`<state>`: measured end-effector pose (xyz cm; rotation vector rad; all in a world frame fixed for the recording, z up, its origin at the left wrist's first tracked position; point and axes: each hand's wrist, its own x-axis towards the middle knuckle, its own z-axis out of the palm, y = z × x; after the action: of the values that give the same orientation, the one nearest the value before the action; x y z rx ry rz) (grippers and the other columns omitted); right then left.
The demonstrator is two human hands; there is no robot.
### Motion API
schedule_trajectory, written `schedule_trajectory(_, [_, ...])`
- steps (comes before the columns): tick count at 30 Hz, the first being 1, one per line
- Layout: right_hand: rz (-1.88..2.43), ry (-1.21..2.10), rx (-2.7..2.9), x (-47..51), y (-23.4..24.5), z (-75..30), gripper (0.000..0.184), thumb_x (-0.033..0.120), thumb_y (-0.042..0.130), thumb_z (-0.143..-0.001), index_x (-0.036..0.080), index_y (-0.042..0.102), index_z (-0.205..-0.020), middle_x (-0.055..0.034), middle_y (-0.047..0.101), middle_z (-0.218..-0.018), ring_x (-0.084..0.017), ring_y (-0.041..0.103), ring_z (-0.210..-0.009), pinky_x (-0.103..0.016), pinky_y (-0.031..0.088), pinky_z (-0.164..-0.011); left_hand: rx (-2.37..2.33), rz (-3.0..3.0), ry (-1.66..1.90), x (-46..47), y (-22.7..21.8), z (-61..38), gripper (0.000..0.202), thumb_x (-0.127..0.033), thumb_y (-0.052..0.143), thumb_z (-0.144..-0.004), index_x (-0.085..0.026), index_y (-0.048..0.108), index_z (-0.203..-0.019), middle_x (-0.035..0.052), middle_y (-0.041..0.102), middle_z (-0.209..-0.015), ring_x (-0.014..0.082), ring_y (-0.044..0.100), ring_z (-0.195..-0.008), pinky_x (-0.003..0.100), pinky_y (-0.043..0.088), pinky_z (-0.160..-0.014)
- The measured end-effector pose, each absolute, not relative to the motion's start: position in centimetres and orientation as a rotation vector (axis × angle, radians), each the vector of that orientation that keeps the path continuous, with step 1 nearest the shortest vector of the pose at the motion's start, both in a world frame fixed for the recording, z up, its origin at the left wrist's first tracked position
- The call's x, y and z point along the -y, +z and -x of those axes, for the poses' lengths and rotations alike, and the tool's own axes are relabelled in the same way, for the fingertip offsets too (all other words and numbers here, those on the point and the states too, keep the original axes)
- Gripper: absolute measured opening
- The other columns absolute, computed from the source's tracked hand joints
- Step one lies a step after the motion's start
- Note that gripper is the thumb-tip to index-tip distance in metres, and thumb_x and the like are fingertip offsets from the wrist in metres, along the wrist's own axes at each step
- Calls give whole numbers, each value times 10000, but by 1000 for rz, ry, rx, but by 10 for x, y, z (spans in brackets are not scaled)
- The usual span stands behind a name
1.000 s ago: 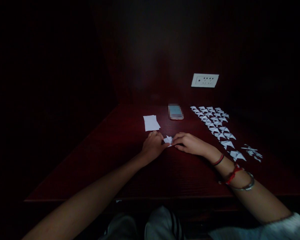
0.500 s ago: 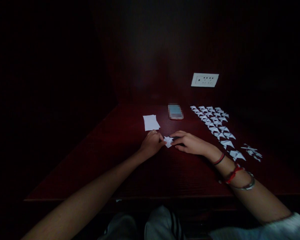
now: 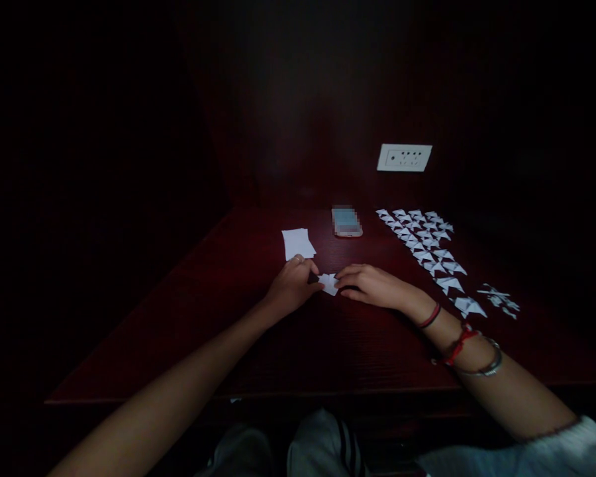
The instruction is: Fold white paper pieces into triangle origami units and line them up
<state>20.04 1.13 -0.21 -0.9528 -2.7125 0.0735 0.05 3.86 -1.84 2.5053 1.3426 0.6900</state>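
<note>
A small white folded paper [image 3: 329, 285] lies on the dark red table in front of me, with creases and pointed corners showing. At its left edge is my left hand [image 3: 292, 285], thumb tip on the paper and fingers curled, the index finger a little above it. From the other side my right hand [image 3: 370, 285] holds the right part of the paper, its fingertips covering that corner. A stack of white paper squares [image 3: 298, 244] lies just beyond my left hand.
Several folded white paper pieces [image 3: 427, 242] stand in rows at the right, with thin paper scraps [image 3: 499, 299] beside them. A phone [image 3: 346, 222], blurred out, lies toward the back. On the wall is a white socket panel [image 3: 404, 158]. The table's front edge [image 3: 179, 399] runs below my forearms.
My left hand has shifted slightly left and its index finger has lifted off the paper. The paper's upper points now look folded down or flatter. My right hand stays at its right side.
</note>
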Motion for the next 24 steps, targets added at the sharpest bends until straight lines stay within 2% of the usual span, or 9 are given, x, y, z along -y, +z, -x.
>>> schedule_trajectory(4, [955, 5, 2677, -13, -5, -199, 183, 208, 467, -775, 174, 616, -876, -63, 566, -939, -164, 496, -911, -316, 389, -810, -1211, -2605, 617, -42, -23, 1, 82, -248, 572, -695, -180, 546, -733, 18, 479, -836, 158, 455, -834, 264, 363, -762])
schedule_trajectory(9, [888, -28, 2631, -14, -5, -197, 160, 199, 477, -764, 163, 625, -813, -77, 522, -1050, -172, 452, -995, -315, 366, -851, -1050, -2671, 600, -47, -23, 1, 49, -207, 509, -747, -174, 529, -716, 12, 469, -840, 141, 448, -822, 245, 358, -753])
schedule_trajectory(14, [865, 53, 2698, -15, -5, -196, 170, 171, 440, -787, 143, 597, -846, -69, 594, -928, -157, 509, -929, -293, 394, -814, -919, -2656, 544, -50, -22, 2, 45, -205, 536, -729, -161, 533, -727, 10, 463, -816, 138, 449, -799, 241, 360, -729])
schedule_trajectory(20, [897, 58, 2690, -15, -7, -197, 163, 173, 448, -785, 143, 588, -862, -67, 602, -901, -159, 538, -860, -286, 406, -777, -830, -2631, 597, -55, -22, 0, 56, -182, 513, -747, -146, 544, -716, 16, 470, -794, 136, 448, -791, 246, 354, -734])
schedule_trajectory(24, [887, 74, 2702, -15, -7, -197, 164, 170, 444, -788, 144, 589, -860, -65, 604, -882, -157, 539, -854, -286, 403, -775, -831, -2604, 574, -59, -22, 1, 50, -183, 532, -734, -146, 556, -710, 5, 478, -746, 120, 459, -733, 222, 365, -675])
